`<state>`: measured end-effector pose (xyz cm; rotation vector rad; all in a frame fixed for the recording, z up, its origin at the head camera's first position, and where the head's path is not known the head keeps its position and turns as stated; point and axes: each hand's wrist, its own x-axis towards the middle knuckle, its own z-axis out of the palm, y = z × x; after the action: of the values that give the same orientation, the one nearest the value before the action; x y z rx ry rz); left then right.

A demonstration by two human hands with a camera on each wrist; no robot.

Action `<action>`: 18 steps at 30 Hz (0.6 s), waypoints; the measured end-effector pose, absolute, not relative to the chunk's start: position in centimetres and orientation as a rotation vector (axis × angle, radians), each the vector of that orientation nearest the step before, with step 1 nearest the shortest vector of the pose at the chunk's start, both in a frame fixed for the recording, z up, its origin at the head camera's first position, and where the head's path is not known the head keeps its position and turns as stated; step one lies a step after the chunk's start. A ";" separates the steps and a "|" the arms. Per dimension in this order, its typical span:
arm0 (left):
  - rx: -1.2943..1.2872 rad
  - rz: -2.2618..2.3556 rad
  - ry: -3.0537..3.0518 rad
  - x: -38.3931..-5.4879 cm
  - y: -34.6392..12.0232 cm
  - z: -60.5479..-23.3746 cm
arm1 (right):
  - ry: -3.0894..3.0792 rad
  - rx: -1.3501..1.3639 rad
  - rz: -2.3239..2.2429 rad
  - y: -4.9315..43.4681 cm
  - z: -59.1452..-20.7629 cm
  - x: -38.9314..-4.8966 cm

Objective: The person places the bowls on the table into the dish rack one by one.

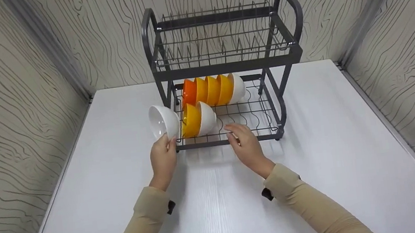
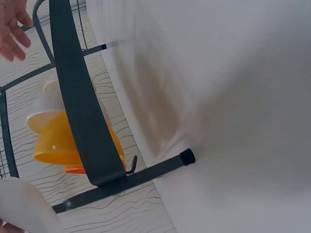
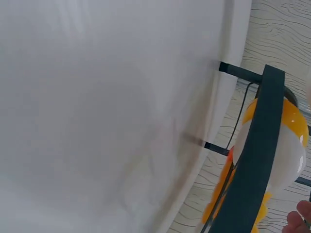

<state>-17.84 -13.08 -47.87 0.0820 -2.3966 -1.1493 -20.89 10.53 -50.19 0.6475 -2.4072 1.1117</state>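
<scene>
My left hand (image 1: 163,158) pinches the lower rim of a white bowl (image 1: 170,121), thumb and fingers at its edge. That bowl is tipped on its side, its hollow facing left, beside the left end of the dish rack's (image 1: 230,142) lower tier. Just right of it in the front row stand a yellow bowl (image 1: 191,123) and another white bowl (image 1: 208,118), nested on edge. Over the front rail on the right, my right hand (image 1: 248,147) holds nothing, its fingers loosely bent. In the right wrist view, only fingertips (image 3: 295,221) of it show.
Behind, a back row holds an orange bowl (image 1: 189,91), several yellow bowls (image 1: 212,91) and a white bowl (image 1: 238,88). The rack's upper tier (image 1: 225,68) overhangs them, with wire dividers and side handles (image 1: 295,9). Patterned panels (image 1: 112,33) surround the white table (image 1: 331,137).
</scene>
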 end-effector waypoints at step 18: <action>-0.279 -0.928 -2.422 -17.6 -5.5 -47.8 | -2.244 0.804 1.332 8.1 -47.2 -19.3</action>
<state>-17.56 -5.49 -47.84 -0.2791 -2.4221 -0.9281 -19.31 8.15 -47.25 0.8044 -2.2435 1.3321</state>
